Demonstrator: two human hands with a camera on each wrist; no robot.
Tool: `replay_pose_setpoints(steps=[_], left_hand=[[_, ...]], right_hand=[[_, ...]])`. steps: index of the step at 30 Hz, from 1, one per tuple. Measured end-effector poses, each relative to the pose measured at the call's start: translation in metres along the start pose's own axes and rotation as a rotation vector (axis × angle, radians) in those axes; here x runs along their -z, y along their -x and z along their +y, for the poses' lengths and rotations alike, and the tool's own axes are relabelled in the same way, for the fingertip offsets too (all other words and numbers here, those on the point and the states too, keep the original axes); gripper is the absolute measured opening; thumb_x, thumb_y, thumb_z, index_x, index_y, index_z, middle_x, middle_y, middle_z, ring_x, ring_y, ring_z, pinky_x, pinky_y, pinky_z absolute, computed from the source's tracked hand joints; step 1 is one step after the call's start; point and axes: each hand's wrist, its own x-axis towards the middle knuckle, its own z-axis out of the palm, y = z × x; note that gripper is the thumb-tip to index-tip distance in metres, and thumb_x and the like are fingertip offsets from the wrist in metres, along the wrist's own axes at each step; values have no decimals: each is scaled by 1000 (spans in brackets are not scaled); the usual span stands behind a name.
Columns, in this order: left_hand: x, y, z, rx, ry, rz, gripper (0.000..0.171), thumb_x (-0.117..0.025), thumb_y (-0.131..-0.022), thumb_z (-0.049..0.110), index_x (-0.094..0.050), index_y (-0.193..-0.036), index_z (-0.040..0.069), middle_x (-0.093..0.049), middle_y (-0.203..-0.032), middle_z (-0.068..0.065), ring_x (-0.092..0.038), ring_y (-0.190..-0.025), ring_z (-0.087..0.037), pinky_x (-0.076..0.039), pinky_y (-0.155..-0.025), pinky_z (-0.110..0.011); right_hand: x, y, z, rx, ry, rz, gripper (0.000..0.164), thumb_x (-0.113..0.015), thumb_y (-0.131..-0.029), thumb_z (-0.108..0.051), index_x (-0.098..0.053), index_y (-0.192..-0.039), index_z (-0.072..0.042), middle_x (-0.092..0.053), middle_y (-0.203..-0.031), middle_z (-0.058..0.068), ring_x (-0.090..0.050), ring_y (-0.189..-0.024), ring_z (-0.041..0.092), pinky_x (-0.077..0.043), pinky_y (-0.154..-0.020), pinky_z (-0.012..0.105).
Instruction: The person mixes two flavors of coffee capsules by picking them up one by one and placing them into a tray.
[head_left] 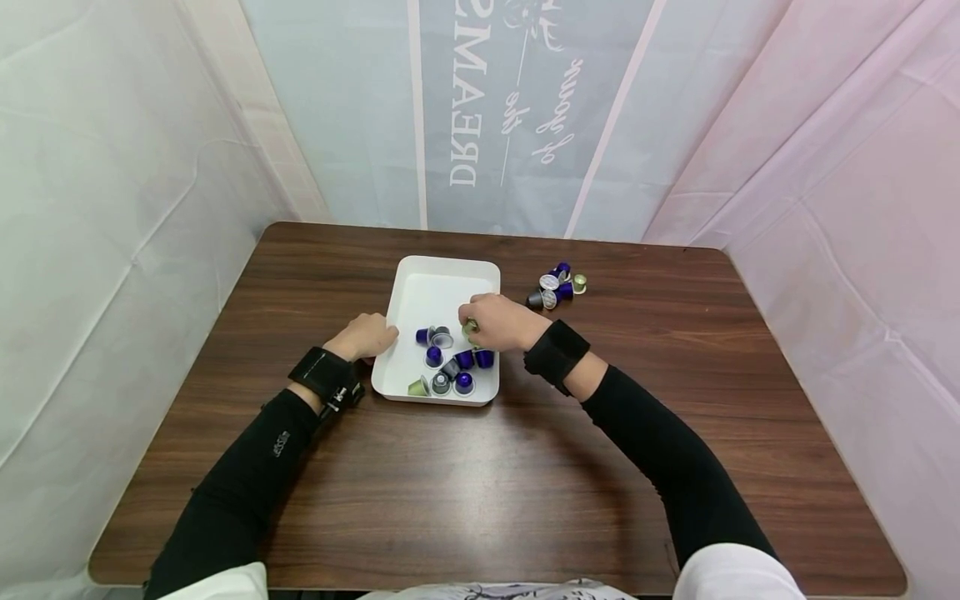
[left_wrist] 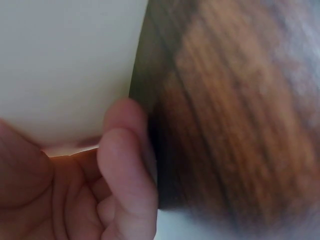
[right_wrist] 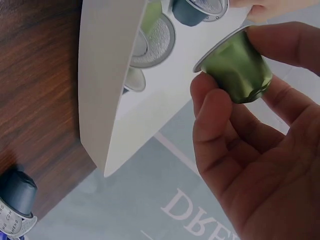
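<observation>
My right hand (head_left: 501, 322) pinches a green coffee capsule (right_wrist: 236, 70) between thumb and fingers, above the right side of a white tray (head_left: 427, 287). The capsule's silver rim faces up and left in the right wrist view. Inside the tray, toward its near end, lie several capsules: dark blue ones such as a blue capsule (head_left: 464, 382), grey ones such as a grey capsule (head_left: 440, 383), and a green capsule on its side (head_left: 417, 387). At the tray's left edge my left hand (head_left: 363, 336) grips the rim, its fingers (left_wrist: 125, 165) bent against the tray's side.
On the brown wooden table (head_left: 637, 400), right of the tray's far end, sits a loose group with a dark grey capsule (head_left: 535, 300), a small green capsule (head_left: 580, 283) and several blue ones. A printed curtain (head_left: 360, 125) hangs behind the table.
</observation>
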Motion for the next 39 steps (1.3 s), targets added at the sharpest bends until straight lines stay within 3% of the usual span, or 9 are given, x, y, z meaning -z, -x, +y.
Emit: replay_pose_setpoints(steps=[9, 18, 26, 33, 39], left_hand=[[-1, 0, 2, 6, 10, -7, 37, -35, -93, 24, -60, -86, -3, -61, -70, -14, -59, -50, -20, -47, -46, -29], [-1, 0, 1, -5, 10, -2, 37, -36, -93, 24, -60, -86, -3, -61, -71, -14, -58, -50, -19, -47, -45, -29], [-1, -1, 0, 1, 13, -4, 37, -36, -93, 24, -60, -88, -4, -60, -71, -14, -58, -50, -19, -46, -45, -28], [-1, -2, 0, 3, 2, -1, 37, -36, -92, 24, -60, -84, -2, -60, -68, -13, -57, -50, -19, -45, -45, -28], [-2, -2, -1, 10, -3, 4, 37, -36, -93, 25, -60, -86, -2, -60, -71, -14, -58, -50, -19, -46, -45, -28]], right_hand=[[-7, -2, -3, -10, 3, -32, 22, -55, -91, -11, -65, -109, -4, -58, -100, 10, -53, -80, 18, -47, -74, 31], [-1, 2, -2, -29, -17, -32, 28, -59, -91, -13, -62, -117, -3, -57, -107, 15, -54, -80, 19, -47, -74, 33], [11, 14, 21, -98, -29, -1, 28, -60, -90, -11, -62, -117, -1, -57, -108, 17, -56, -82, 21, -47, -74, 35], [19, 30, 48, -159, -29, 21, 25, -59, -89, -9, -62, -113, 0, -56, -98, 12, -50, -78, 20, -44, -72, 35], [20, 42, 64, -191, -47, 25, 26, -58, -90, -7, -61, -114, 2, -57, -105, 17, -54, -81, 23, -46, -74, 38]])
